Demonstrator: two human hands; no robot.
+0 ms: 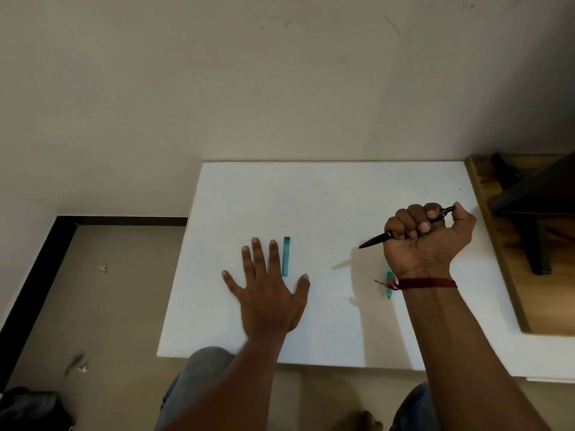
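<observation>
Looks like the setting-up step of marking or drawing on a large white rectangular board [326,194], not yet the stroke itself. Grips a slim black plastic pen [376,240] in the right hand [431,241], fist-fashion with all fingers wrapped round the barrel, above the right part of the board. Points the tip down and toward the board's middle but clear of the surface, judging by the separate shadow beneath. Presses the left hand [270,300] flat on the board's lower middle, fingers straight and spread wide, holding nothing. Leaves a short translucent teal plastic strip [286,256], ruler-like, lying on the board just beside the left index finger, lengthwise toward the board's far edge; touching the finger or not, hard to tell. Shows a second teal plastic piece [389,289] on the board under the right wrist, mostly hidden by it and by a dark red thread band [426,283]. Beyond the board's right edge, a brown wooden surface [510,287]. Next move, probably: shifting the pen from the fist into a writing pinch, sliding the left fingers onto the teal strip to pin it, then lowering the tip to the board along the strip's edge. Calls for steady downward pressure on the strip, likely to skid on the smooth board.
</observation>
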